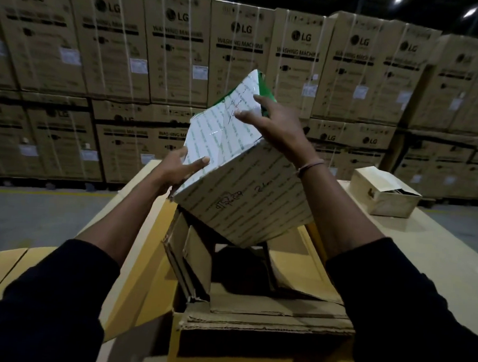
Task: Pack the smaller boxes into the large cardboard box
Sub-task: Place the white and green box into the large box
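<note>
I hold a white box with green print and handwriting (240, 186) tilted in the air above the open large cardboard box (252, 320). My left hand (177, 172) grips its lower left corner. My right hand (274, 124) presses on its upper right side, near a green edge. The large box stands open just below, its flaps folded outward, and bent brown cardboard dividers (189, 255) stand inside it. The bottom of the large box is dark and I cannot tell what lies there.
A small open tan box (381, 192) sits on the cardboard surface (436, 246) at the right. Yellow-brown flaps (145, 259) spread to the left. A wall of stacked washing machine cartons (178, 53) fills the background, beyond a grey floor (37, 211).
</note>
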